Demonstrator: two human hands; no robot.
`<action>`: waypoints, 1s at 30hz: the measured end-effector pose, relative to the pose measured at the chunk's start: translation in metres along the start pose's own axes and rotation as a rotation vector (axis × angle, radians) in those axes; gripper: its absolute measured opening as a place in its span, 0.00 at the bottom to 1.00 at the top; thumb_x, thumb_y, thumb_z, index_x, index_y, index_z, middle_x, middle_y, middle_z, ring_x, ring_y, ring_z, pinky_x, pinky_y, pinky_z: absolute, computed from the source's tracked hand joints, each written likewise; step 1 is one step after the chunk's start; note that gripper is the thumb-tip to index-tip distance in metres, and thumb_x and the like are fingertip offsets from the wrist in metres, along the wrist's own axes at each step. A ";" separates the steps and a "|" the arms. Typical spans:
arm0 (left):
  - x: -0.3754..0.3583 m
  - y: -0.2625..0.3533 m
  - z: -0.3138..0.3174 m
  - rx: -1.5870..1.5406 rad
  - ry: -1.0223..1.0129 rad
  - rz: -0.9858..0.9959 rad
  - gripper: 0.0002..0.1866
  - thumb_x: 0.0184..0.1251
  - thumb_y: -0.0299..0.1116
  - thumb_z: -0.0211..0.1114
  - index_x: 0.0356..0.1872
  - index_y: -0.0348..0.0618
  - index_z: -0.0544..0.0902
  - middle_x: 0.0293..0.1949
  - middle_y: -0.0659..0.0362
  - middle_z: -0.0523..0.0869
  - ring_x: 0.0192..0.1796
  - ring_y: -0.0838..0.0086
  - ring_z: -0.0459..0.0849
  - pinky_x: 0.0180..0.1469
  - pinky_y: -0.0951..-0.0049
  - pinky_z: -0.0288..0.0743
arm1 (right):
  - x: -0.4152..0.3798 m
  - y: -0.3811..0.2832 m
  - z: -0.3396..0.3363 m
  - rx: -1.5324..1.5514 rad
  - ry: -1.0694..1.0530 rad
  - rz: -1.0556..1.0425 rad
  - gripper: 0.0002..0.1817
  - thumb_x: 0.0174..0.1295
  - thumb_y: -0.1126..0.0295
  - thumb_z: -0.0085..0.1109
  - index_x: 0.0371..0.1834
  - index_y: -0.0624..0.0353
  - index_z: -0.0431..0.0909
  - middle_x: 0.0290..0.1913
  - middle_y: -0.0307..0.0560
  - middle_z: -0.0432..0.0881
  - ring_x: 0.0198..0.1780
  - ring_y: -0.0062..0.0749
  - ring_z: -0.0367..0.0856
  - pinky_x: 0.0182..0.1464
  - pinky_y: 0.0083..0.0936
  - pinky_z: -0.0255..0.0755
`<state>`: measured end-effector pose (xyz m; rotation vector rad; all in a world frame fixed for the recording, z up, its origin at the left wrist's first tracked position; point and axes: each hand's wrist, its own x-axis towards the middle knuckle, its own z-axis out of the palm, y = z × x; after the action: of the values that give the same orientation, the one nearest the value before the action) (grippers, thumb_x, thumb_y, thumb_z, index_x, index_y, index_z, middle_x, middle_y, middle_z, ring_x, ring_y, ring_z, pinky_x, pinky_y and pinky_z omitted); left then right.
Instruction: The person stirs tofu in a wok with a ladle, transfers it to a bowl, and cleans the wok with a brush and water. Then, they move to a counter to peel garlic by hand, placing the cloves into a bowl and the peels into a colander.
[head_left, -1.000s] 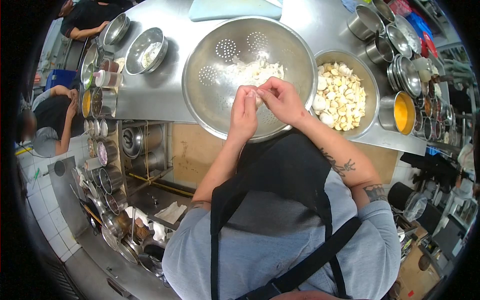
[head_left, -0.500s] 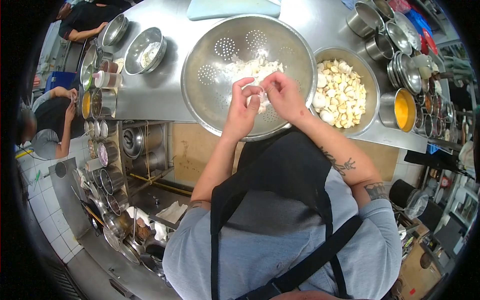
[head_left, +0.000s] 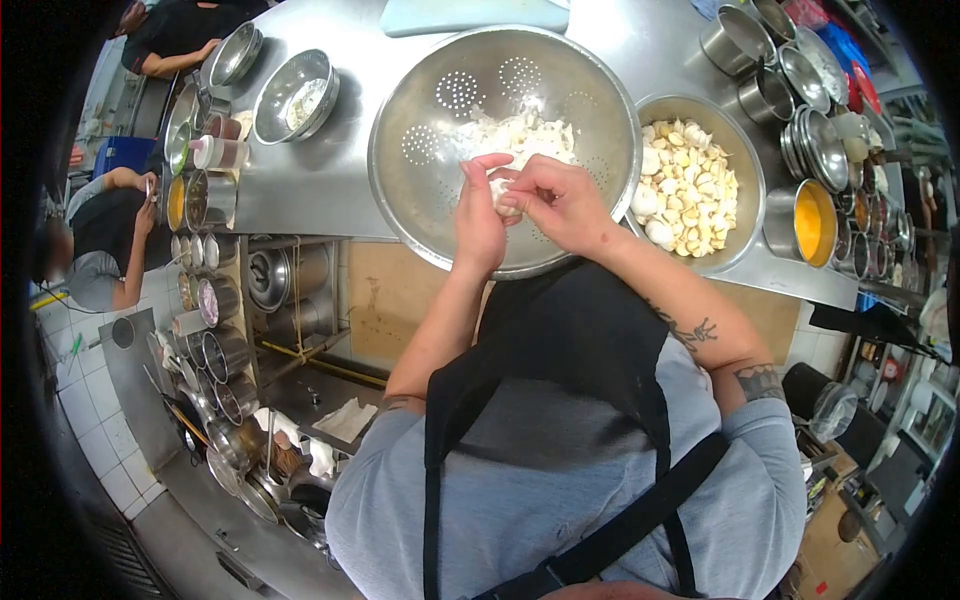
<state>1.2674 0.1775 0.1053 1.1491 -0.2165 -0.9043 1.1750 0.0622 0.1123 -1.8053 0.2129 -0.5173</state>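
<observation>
My left hand (head_left: 480, 222) is closed around a white garlic bulb (head_left: 502, 196), over the near side of a large metal colander (head_left: 405, 195). From the other side, the fingers of my right hand (head_left: 562, 203) pinch at the same bulb, partly hiding it. Loose papery garlic skins (head_left: 525, 138) lie in a heap on the colander's bottom, beyond both hands. To the right, against the colander, a metal bowl (head_left: 752, 165) holds many garlic cloves (head_left: 700, 190) with several whole bulbs among them.
A pale cutting board (head_left: 475, 14) lies past the colander. Left of it stands a smaller perforated bowl (head_left: 268, 110). A pot of orange liquid (head_left: 813, 222) and stacked metal pots edge the right side. Two people stand at far left.
My right fingers have moved slightly down and closer onto the garlic bulb, and my left fingers have shifted around it. The whole view has moved slightly.
</observation>
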 end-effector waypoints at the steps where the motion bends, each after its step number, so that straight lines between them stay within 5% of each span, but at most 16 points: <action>1: 0.000 -0.001 0.001 0.116 0.015 0.086 0.28 0.82 0.55 0.37 0.52 0.39 0.73 0.41 0.57 0.79 0.34 0.81 0.75 0.33 0.79 0.69 | -0.001 -0.002 0.001 -0.030 0.004 0.020 0.05 0.61 0.74 0.66 0.36 0.62 0.79 0.32 0.44 0.80 0.32 0.25 0.80 0.34 0.25 0.71; 6: 0.015 -0.014 -0.011 0.557 0.020 0.440 0.21 0.83 0.45 0.39 0.51 0.39 0.74 0.38 0.56 0.81 0.35 0.79 0.78 0.39 0.77 0.72 | 0.002 -0.012 0.002 -0.194 0.068 -0.018 0.05 0.64 0.74 0.61 0.34 0.64 0.75 0.30 0.52 0.81 0.31 0.40 0.82 0.34 0.31 0.73; 8: 0.005 -0.003 -0.005 0.357 -0.056 0.309 0.19 0.82 0.42 0.39 0.49 0.39 0.75 0.37 0.55 0.81 0.35 0.80 0.78 0.38 0.77 0.72 | 0.004 0.001 0.001 -0.183 0.128 0.089 0.04 0.64 0.74 0.59 0.38 0.63 0.75 0.33 0.56 0.82 0.33 0.54 0.82 0.36 0.38 0.75; 11: 0.001 0.014 0.002 0.262 -0.068 0.137 0.20 0.83 0.43 0.39 0.48 0.39 0.76 0.36 0.54 0.83 0.31 0.79 0.76 0.35 0.79 0.68 | 0.008 0.010 -0.012 -0.288 0.113 0.266 0.07 0.64 0.74 0.58 0.43 0.63 0.76 0.37 0.56 0.82 0.38 0.53 0.82 0.41 0.39 0.76; 18: 0.014 -0.010 -0.014 -0.163 -0.067 -0.164 0.27 0.83 0.52 0.39 0.55 0.37 0.75 0.43 0.52 0.84 0.35 0.75 0.77 0.36 0.73 0.69 | 0.005 -0.006 -0.012 -0.349 -0.013 0.089 0.19 0.62 0.67 0.61 0.56 0.58 0.77 0.51 0.55 0.76 0.50 0.52 0.79 0.51 0.41 0.74; 23: 0.010 -0.004 -0.008 0.026 -0.116 -0.256 0.27 0.83 0.51 0.43 0.64 0.36 0.71 0.49 0.55 0.81 0.47 0.71 0.79 0.45 0.69 0.75 | 0.000 0.000 -0.019 -0.331 -0.219 0.057 0.22 0.59 0.66 0.62 0.59 0.54 0.77 0.51 0.54 0.76 0.51 0.52 0.79 0.54 0.40 0.75; 26: 0.010 -0.006 -0.012 0.123 -0.158 -0.270 0.27 0.81 0.47 0.49 0.68 0.35 0.68 0.56 0.53 0.80 0.56 0.70 0.78 0.53 0.70 0.73 | 0.002 -0.006 -0.045 -0.335 0.009 0.104 0.23 0.60 0.63 0.65 0.58 0.58 0.78 0.50 0.55 0.81 0.50 0.47 0.82 0.52 0.35 0.77; 30: 0.010 -0.012 -0.014 0.624 -0.172 -0.054 0.26 0.75 0.42 0.60 0.65 0.35 0.73 0.62 0.49 0.79 0.64 0.63 0.77 0.66 0.65 0.67 | -0.003 -0.009 -0.109 -0.308 0.402 0.353 0.26 0.57 0.59 0.69 0.56 0.63 0.79 0.49 0.57 0.85 0.48 0.40 0.84 0.51 0.31 0.78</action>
<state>1.2755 0.1788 0.0861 1.6553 -0.6434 -1.0161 1.1222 -0.0287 0.1435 -1.8857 0.9129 -0.6125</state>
